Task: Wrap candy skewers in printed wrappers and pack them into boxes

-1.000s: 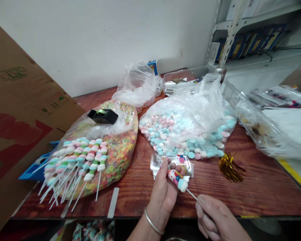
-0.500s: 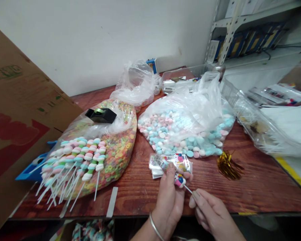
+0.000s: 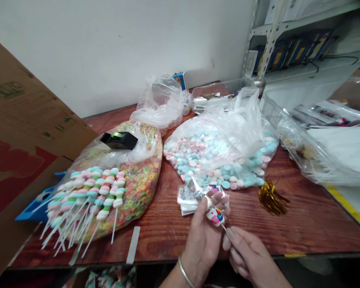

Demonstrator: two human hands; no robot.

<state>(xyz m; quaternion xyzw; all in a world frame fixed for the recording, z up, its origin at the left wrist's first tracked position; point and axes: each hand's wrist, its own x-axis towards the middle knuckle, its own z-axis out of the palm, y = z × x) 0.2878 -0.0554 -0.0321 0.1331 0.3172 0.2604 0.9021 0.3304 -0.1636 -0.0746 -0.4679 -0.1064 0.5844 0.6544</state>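
Observation:
My left hand (image 3: 203, 236), a bangle on its wrist, grips a small clear printed bag (image 3: 216, 214) with a candy skewer inside it. My right hand (image 3: 246, 252) pinches the thin white stick (image 3: 223, 228) that sticks out of the bag's lower end. Both hands are over the front edge of the wooden table (image 3: 303, 224). Just beyond them lies a small stack of the same printed bags (image 3: 189, 198).
A pile of pastel candy skewers (image 3: 87, 196) rests on a bag of coloured ring candies (image 3: 138, 176), with a black tape dispenser (image 3: 119, 140) on top. A bag of blue and pink candies (image 3: 222, 160), gold twist ties (image 3: 270, 196), a cardboard box (image 3: 18, 132) and clear trays (image 3: 306, 152) surround them.
The skewer has slid deeper into the printed bag; less candy shows outside. My right hand has moved up the stick, closer to my left hand.

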